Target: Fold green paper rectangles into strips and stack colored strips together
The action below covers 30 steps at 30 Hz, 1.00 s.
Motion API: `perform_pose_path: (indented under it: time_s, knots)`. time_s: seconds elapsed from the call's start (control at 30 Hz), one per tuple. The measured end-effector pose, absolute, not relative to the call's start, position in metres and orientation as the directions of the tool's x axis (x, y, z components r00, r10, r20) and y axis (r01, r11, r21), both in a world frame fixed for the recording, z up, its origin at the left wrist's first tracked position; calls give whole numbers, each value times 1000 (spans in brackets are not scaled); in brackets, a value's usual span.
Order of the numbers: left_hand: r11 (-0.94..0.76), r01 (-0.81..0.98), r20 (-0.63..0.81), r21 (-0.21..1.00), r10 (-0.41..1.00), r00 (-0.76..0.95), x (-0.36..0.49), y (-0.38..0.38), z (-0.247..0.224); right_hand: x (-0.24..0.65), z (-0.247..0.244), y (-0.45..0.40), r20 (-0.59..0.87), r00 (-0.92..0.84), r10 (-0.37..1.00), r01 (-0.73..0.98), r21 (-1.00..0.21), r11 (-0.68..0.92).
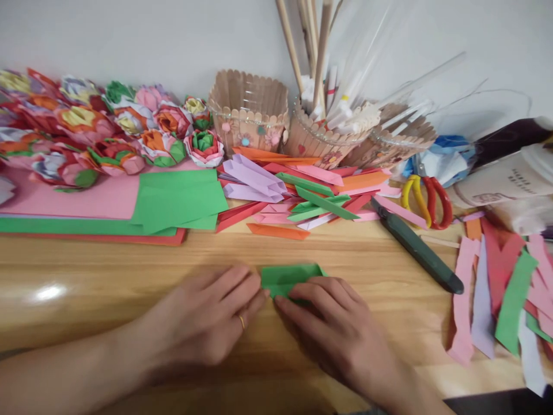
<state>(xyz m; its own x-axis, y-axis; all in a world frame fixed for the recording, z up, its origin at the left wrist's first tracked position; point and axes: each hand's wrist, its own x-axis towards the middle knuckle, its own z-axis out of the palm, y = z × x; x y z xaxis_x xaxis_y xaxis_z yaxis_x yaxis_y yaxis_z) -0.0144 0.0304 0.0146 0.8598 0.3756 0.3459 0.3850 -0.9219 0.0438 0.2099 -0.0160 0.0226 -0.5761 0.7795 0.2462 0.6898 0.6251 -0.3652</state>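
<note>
A small piece of green paper (283,278), with a fold line along it, lies flat on the wooden table (129,276) between my hands. My left hand (216,314) is at its left end, fingers bent and pressed together at the paper's edge. My right hand (332,323) rests over the right part of the paper, its fingers curled onto it and the thumb at the near edge. The paper's lower right part is hidden under the right fingers.
Folded paper strips (254,176) are piled behind the hands. Green sheets (179,199) and paper flowers (116,155) sit at the back left. A dark green cutter (417,248), scissors (436,202) and loose paper scraps (484,288) are on the right. Stick baskets (248,109) line the wall.
</note>
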Motion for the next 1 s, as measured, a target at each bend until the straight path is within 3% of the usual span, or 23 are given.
perform_pose_path:
  time_s: [0.1, 0.2, 0.33, 0.47, 0.73, 0.9, 1.0]
  knots:
    - [-896, 443, 391, -39, 394, 832, -13, 38, 12, 205, 26, -21, 220, -570, 791, 726, -316, 611]
    - [-903, 429, 395, -1, 394, 830, -11, 42, 11, 193, 30, -23, 134, -555, 821, 756, -331, 564]
    - [-927, 365, 399, 90, 370, 839, -13, 41, 11, 185, 32, -19, 125, -522, 844, 745, -415, 522]
    - [-933, 353, 400, 68, 350, 847, -14, 38, 12, 191, 29, -10, 228, -331, 916, 765, -503, 402]
    - [-932, 362, 389, 38, 347, 853, -14, 40, 11, 193, 24, 6, 40, -168, 985, 786, -598, 159]
    - [-938, 346, 384, -2, 318, 867, -16, 48, 10, 192, 22, 10, 80, -143, 986, 780, -605, 162]
    - [-944, 328, 397, 12, 306, 865, -16, 51, 10, 192, 18, 9, 178, -175, 968, 819, -519, 244]
